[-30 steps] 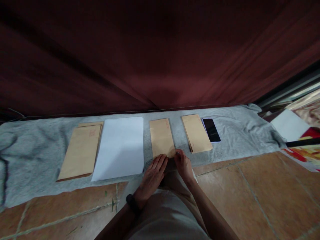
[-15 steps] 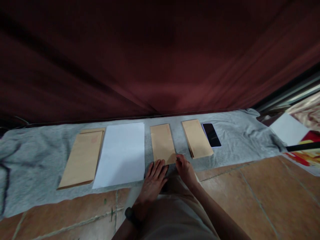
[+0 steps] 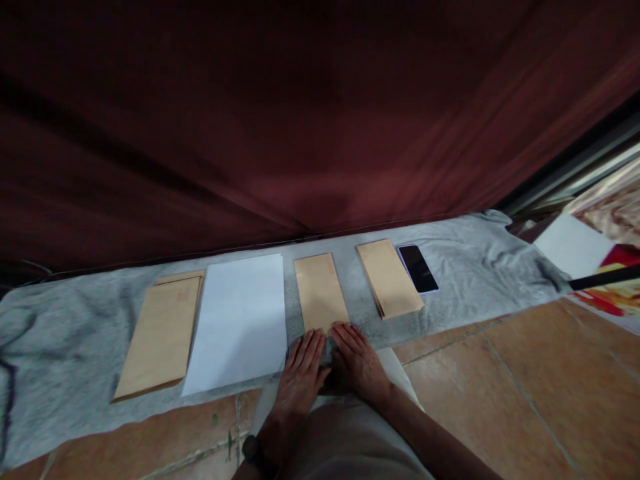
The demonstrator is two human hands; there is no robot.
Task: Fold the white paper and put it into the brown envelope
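A brown paper envelope (image 3: pixel 321 290) with small red print lies lengthwise in front of me on the grey cloth. My left hand (image 3: pixel 303 363) rests flat with its fingertips on the envelope's near left corner. Beside it, my right hand (image 3: pixel 357 357) lies palm down, fingers stretched over the near right corner. Both hands hold nothing and press on the near edge, which they partly hide. To the left is white paper (image 3: pixel 240 320), and farther left a pile of brown envelopes (image 3: pixel 160 333). On the right sits another small stack of envelopes (image 3: pixel 390 277).
A phone (image 3: pixel 419 269) with a dark screen lies right of the right-hand stack. The grey cloth (image 3: pixel 470 267) covers a narrow surface along a dark red curtain (image 3: pixel 320 147). Tiled floor (image 3: pixel 480 380) runs below its near edge. A white sheet (image 3: pixel 573 245) is at far right.
My right hand has gone from curled fingers at the envelope's right corner to lying flat on its near edge, closer to my left hand. The view has tilted slightly.
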